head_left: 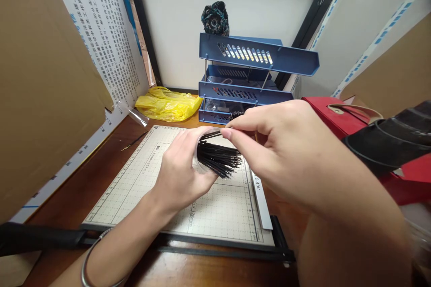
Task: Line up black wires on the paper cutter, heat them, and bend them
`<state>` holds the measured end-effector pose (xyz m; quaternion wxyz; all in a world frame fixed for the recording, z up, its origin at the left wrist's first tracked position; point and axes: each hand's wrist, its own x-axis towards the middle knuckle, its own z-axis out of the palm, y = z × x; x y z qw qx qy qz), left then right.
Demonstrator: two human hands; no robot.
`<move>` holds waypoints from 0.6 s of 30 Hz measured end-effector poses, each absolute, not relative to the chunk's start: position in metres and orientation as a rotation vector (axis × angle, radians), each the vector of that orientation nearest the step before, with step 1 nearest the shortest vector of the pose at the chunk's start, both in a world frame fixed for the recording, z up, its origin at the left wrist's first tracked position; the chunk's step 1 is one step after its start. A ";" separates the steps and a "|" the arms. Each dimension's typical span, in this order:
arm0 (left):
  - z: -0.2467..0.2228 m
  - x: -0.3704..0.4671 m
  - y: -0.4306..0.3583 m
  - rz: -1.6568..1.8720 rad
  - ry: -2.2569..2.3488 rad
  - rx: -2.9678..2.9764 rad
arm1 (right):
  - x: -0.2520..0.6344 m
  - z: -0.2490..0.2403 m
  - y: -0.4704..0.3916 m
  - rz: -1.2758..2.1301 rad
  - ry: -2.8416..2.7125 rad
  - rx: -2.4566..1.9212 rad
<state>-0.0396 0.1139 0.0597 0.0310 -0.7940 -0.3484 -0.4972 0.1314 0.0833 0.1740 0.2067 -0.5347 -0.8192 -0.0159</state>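
While the left hand [183, 175] wraps around a clear tube [202, 158] full of thin black sticks [218, 160], fingers curled shut on it, the right hand [279, 143] pinches the top few sticks between thumb and forefinger at the tube's open mouth. Tube sits tilted, mouth to the right, held above the paper cutter [141, 188]. Judging progress: most sticks are in the tube, only a few caught in the pinch, so the handling looks early or mid-way; can't tell if they go in or out. One loose black stick [134, 142] lies on the desk [101, 175] far left of the cutter. Beyond: yellow plastic bag [166, 104], blue stacked trays [249, 80], red bag [336, 114] on the right.
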 end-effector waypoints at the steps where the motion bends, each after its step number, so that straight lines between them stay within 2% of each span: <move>1: 0.060 -0.039 0.114 -1.536 -1.073 -2.446 | 0.133 0.174 0.083 -0.027 -2.273 -1.488; 11: 0.060 -0.041 0.114 -1.514 -1.076 -2.426 | 0.141 0.174 0.085 0.297 -2.362 -1.555; 18: 0.059 -0.041 0.114 -1.511 -1.078 -2.399 | 0.141 0.169 0.081 0.235 -2.396 -1.526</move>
